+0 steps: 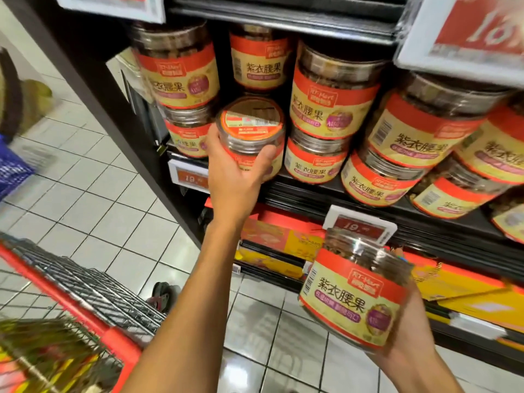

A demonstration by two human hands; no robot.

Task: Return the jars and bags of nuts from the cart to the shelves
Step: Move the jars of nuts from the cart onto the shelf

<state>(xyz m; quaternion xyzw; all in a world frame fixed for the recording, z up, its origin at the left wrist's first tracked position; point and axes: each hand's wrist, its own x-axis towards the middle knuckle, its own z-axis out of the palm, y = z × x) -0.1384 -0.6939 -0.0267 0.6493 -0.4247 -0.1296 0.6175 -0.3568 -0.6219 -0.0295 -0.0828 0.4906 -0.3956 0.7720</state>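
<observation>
Pale square floor tiles (93, 177) with dark grout run underfoot. A small price tag (189, 173) and a second tag (358, 226) show red panels. A red-and-white sale sign (465, 32) hangs overhead. Red and yellow boxes (283, 242) sit low down, and a blurred blue basket (14, 168) shows far left.

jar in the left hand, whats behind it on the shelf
Above and behind the held jar, gripped by the left hand, a back-row jar shows. Whatever that one stands on is covered by the held jar.
</observation>
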